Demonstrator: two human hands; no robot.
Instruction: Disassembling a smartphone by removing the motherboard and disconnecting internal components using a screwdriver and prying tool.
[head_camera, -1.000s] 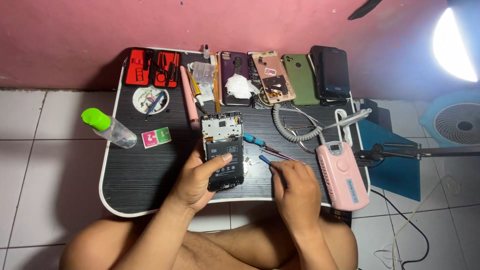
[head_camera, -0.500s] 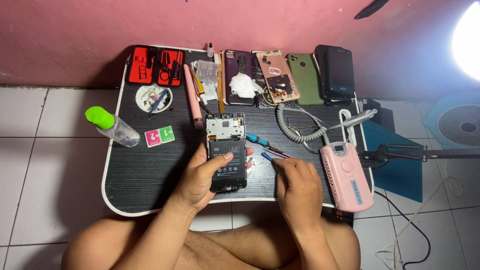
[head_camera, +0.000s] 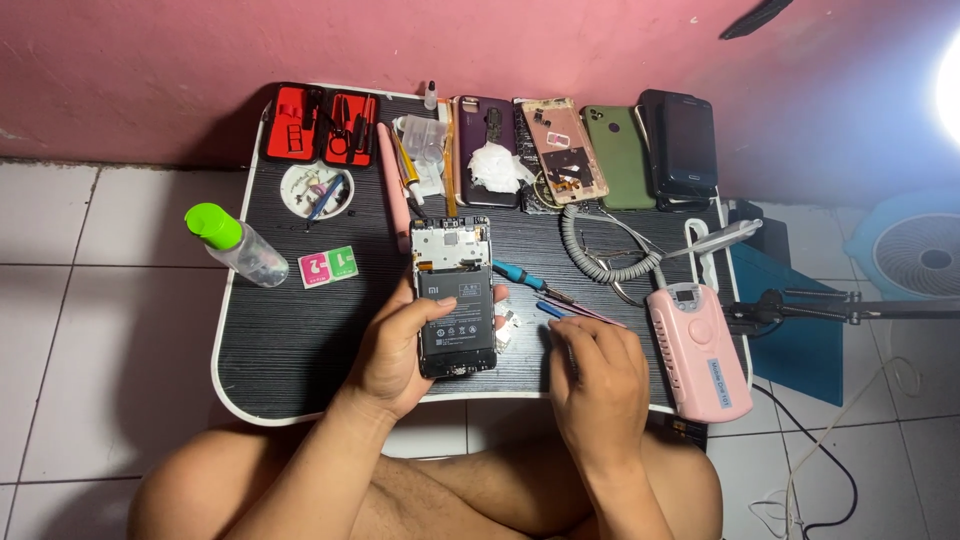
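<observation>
An opened phone (head_camera: 455, 295) with its back cover off and black battery showing lies on the small black table (head_camera: 300, 350). My left hand (head_camera: 405, 345) grips the phone along its left side, thumb across the battery. My right hand (head_camera: 595, 375) rests on the table just right of the phone, fingers curled over the end of a thin blue-tipped tool (head_camera: 560, 312); the grip itself is hidden. A blue-handled screwdriver (head_camera: 525, 278) lies just above it. Small loose parts (head_camera: 508, 325) lie between the phone and my right hand.
Along the table's back edge lie a red tool case (head_camera: 320, 125), several phones (head_camera: 560, 150) and a small white dish (head_camera: 315, 190). A green-capped clear bottle (head_camera: 235, 243) hangs over the left edge. A pink device (head_camera: 697, 350) with a coiled cord (head_camera: 600, 255) sits at right. A fan (head_camera: 925, 255) stands on the floor.
The view has shifted slightly. My right hand has moved a little closer to the blue-tipped tool. My left hand stays on the phone.
</observation>
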